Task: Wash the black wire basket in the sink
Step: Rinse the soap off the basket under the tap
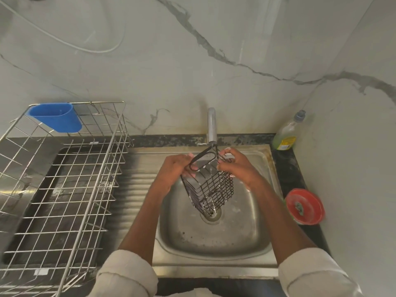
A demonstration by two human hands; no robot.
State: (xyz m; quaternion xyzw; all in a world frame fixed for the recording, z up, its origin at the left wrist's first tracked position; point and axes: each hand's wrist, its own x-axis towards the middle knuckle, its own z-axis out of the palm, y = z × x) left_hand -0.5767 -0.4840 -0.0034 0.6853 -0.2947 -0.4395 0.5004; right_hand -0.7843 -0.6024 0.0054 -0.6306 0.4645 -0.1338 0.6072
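Both hands hold the black wire basket, a narrow grid-sided caddy with an oval rim, above the stainless steel sink bowl, its open rim tilted up toward the chrome tap spout and its closed end pointing down at the round drain. This attitude appears chosen so that water enters at the rim and runs out through the mesh straight to the drain. The left hand grips the rim's left side, fingers curled round the wire. The right hand clasps the opposite upper edge, fingers bent over the wire; something pale shows behind its fingers, too indistinct to identify. A thin stream seems to fall inside the basket, though it is faint. Washing is judged under way, at a rinsing stage. Left of the bowl, a large silver wire dish rack carrying a blue plastic cup holder stands on the ribbed drainboard, presumably ready for drying. A green dish-soap bottle and a round red container sit on the right counter within reach.
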